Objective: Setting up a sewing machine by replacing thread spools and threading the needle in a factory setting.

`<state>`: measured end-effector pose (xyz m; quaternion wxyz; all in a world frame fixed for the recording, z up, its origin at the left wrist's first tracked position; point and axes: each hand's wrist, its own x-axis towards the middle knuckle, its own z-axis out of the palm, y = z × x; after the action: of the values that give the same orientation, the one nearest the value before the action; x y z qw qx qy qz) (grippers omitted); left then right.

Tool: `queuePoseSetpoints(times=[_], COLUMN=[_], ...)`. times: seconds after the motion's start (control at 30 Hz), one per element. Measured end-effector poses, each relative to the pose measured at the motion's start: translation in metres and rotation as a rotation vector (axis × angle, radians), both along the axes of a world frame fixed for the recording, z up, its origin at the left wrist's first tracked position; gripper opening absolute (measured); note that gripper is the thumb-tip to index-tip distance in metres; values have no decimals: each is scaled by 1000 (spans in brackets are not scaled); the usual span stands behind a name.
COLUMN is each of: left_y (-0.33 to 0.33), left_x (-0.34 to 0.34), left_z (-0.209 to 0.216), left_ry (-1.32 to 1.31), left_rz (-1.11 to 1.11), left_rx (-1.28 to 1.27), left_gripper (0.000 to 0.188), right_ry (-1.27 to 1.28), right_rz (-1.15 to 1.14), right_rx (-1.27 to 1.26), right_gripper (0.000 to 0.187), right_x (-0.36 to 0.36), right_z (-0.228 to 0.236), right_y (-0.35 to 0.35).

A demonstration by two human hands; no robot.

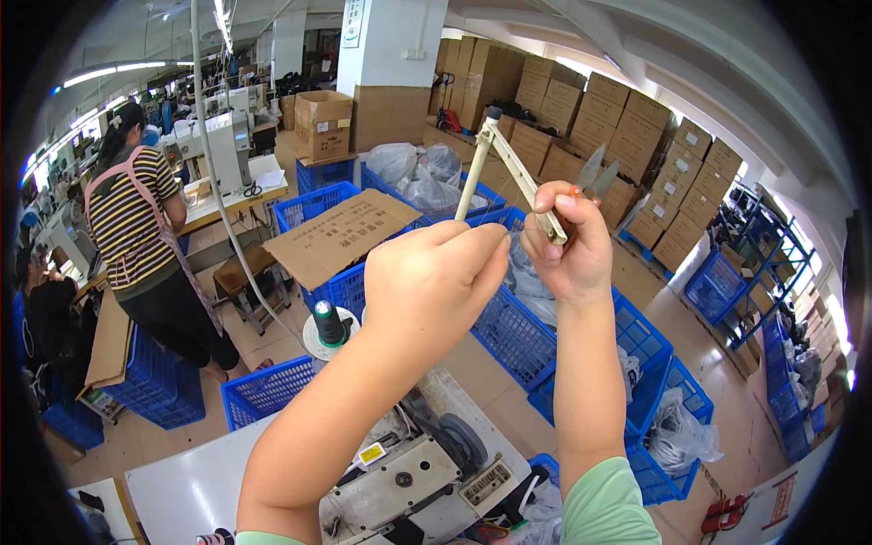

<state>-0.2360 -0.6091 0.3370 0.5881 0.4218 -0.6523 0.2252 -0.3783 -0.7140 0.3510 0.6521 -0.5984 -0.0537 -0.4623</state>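
Left hand (436,282) and right hand (572,243) raised at a cream thread stand (513,162).
The left pinches, on what I cannot tell; the right holds snips (590,170), touching the stand. The left forearm (345,395) hides part of the sewing machine (409,472); beyond, blue crates (513,341), some under a cardboard sheet (341,236), stand before stacked boxes (627,123).

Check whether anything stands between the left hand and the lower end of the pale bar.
Only the right hand, which holds snips: it touches the pale bar at its lower end, partly facing the left hand. Nothing else visible intervenes.
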Motion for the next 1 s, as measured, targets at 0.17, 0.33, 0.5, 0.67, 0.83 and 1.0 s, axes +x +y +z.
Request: queuePoseSetpoints(times=[0.17,0.33,0.5,0.67,0.83,1.0], left_y=[0,-1,1,3,7,7], left_x=[1,0,-2,-3,-5,-4], left_z=[2,3,5,6,8,12], left_ry=[-5,-20,-33,-93,-151,-176], left_rz=[15,24,29,54,16,62], left_rx=[21,8,3,6,-38,-46], left_gripper=[9,9,9,10,14,15], right_ry=[-2,0,-4,14,25,22], right_rz=[11,12,7,-27,-99,-63], right_rx=[0,-6,-4,10,17,27], right_gripper=[24,24,24,23,24,23], right_x=[1,1,3,2,2,2], right_z=[1,3,4,5,6,5], right_y=[-1,0,2,4,7,5])
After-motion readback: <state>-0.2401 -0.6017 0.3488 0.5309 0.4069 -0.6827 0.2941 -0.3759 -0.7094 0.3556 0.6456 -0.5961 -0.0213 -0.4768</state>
